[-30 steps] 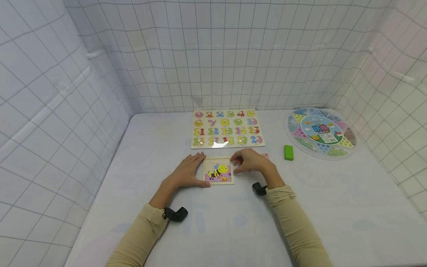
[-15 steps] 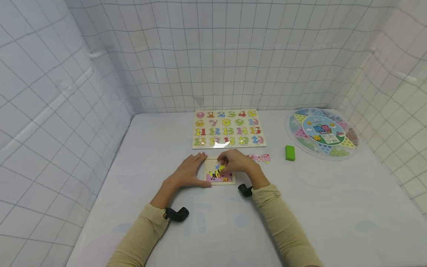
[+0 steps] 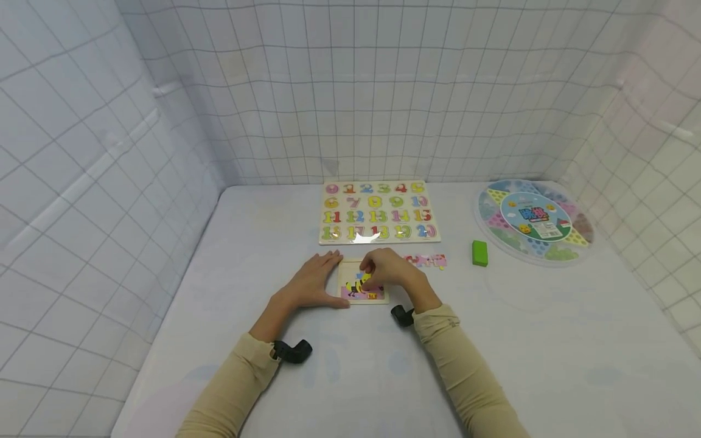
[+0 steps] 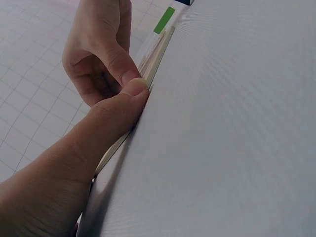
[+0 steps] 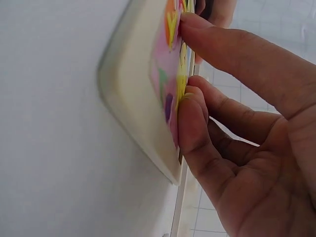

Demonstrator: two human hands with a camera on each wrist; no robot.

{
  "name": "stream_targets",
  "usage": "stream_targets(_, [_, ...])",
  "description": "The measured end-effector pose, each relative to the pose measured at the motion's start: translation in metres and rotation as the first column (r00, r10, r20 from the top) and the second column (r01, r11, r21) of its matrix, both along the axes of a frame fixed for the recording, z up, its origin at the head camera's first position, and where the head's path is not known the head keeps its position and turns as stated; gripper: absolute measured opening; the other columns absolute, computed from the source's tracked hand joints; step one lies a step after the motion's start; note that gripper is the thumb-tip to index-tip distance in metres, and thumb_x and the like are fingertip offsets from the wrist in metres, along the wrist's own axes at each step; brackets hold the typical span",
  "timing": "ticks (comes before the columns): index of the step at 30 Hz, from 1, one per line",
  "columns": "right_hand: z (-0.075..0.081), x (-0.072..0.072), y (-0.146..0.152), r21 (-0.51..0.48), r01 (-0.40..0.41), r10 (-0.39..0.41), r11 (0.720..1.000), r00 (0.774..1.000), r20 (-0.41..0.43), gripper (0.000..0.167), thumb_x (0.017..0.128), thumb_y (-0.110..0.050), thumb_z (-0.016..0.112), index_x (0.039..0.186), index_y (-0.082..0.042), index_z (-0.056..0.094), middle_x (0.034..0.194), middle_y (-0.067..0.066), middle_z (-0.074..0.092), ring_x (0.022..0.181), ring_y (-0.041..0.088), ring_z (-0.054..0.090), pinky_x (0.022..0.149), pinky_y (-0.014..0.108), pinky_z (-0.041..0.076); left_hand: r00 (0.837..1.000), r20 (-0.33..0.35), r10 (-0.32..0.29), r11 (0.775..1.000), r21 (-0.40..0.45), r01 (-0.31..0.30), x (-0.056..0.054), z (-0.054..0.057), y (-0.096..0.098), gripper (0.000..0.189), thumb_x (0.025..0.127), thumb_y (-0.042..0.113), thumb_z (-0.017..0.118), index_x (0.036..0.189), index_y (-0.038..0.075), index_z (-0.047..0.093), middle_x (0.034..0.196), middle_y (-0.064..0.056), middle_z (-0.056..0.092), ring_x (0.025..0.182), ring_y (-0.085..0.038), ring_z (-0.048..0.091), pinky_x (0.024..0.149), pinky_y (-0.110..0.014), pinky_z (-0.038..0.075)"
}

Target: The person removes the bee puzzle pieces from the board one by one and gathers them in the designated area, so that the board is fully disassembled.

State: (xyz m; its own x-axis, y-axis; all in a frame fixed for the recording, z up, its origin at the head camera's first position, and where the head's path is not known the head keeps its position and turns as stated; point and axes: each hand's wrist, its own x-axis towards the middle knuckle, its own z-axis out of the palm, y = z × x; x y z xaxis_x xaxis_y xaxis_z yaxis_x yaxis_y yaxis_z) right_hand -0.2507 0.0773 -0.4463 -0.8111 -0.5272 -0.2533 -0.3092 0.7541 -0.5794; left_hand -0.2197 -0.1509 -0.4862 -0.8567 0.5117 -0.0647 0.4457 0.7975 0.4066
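A small wooden puzzle tray [image 3: 363, 302] with a bee picture lies on the table; part of its upper area shows bare wood. My left hand [image 3: 314, 281] rests at its left side, fingers extended, with the thumb [image 4: 136, 88] against the front edge. My right hand [image 3: 390, 267] is over the tray with bent fingers. In the right wrist view, its thumb and fingertips touch the picture pieces [image 5: 167, 91], set apart from one another. Whether they pinch a piece is hidden. A row of pink puzzle pieces [image 3: 427, 260] lies just right of the tray.
Behind the tray lies a number board [image 3: 378, 210] in a shiny wrapping. A green block [image 3: 479, 253] stands to the right, near a round patterned game board [image 3: 533, 220]. Gridded white fabric walls [image 3: 350, 91] close off the back and sides.
My right hand has moved left from the tray's right edge onto the picture, uncovering the pink pieces, and has stayed there since. My left hand keeps its place at the tray.
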Motion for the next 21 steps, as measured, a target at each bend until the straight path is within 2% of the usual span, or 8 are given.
stream_targets(7, [0.0025,0.0008,0.0003,0.001,0.009,-0.009,1.000,1.000,0.001,0.036,0.074,-0.020,0.085,0.102,-0.008,0.067,0.091,0.001,0.065,0.082,0.013,0.057,0.076,0.026,0.052,1.000,-0.010,-0.004,1.000,0.003,0.005,-0.0005,0.0011,0.0012,0.113,0.070,0.067,0.074,0.153,0.007,0.027,0.161,-0.013,0.025,0.150,-0.030,0.021,0.125,-0.048,0.014])
stream_targets(13, [0.0019,0.0005,0.0017,-0.026,0.006,-0.006,1.000,1.000,-0.003,0.036,0.073,-0.018,0.086,0.102,-0.008,0.067,0.091,0.001,0.065,0.083,0.013,0.058,0.077,0.026,0.052,0.999,-0.037,-0.017,1.000,0.015,0.018,-0.0020,-0.0009,0.0002,0.116,0.068,0.073,0.071,0.152,0.005,0.030,0.160,-0.016,0.028,0.149,-0.033,0.025,0.124,-0.051,0.017])
stream_targets(16, [0.0014,0.0000,0.0030,-0.043,0.006,-0.006,0.999,1.000,0.002,0.035,0.072,-0.015,0.085,0.102,-0.007,0.069,0.091,0.001,0.067,0.083,0.012,0.059,0.077,0.026,0.053,0.999,-0.036,-0.018,0.999,0.026,0.019,-0.0023,-0.0015,-0.0001,0.117,0.067,0.075,0.070,0.151,0.004,0.031,0.159,-0.017,0.029,0.148,-0.034,0.025,0.123,-0.052,0.018])
stream_targets(21, [0.0009,-0.0012,0.0052,-0.057,0.010,-0.009,0.998,1.000,0.024,0.035,0.072,-0.013,0.085,0.103,-0.007,0.070,0.091,0.001,0.068,0.082,0.012,0.060,0.077,0.025,0.054,1.000,-0.009,-0.006,1.000,0.012,0.006,-0.0012,-0.0011,0.0007,0.114,0.069,0.069,0.073,0.153,0.007,0.028,0.161,-0.014,0.025,0.150,-0.032,0.021,0.125,-0.050,0.015])
